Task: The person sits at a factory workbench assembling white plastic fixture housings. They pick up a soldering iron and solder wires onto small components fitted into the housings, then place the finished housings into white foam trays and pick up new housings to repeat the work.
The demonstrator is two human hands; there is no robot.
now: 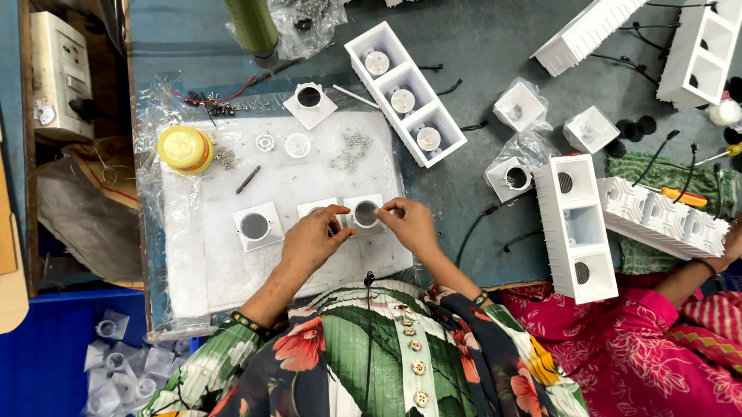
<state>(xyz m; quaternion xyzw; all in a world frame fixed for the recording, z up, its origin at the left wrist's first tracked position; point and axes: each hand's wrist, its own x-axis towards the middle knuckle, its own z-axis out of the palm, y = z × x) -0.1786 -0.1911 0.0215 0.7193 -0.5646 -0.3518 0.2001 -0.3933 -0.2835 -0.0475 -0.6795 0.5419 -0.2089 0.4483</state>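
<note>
My left hand (311,242) rests on a small white square light housing (319,210) on the white work board (214,250), fingers curled over it. My right hand (406,222) pinches the edge of a second square housing (364,212) with a round dark opening, right beside the first. A third square housing (257,226) lies apart to the left. Whether my left hand grips or only presses its housing cannot be told.
A yellow tape roll (184,148), loose screws (353,145) and a small driver bit (248,179) lie on the board. A long three-cell white housing (404,95) sits behind. To the right a co-worker's hand (736,239) holds another white multi-cell fixture (660,219). Blue bin (44,360) at lower left.
</note>
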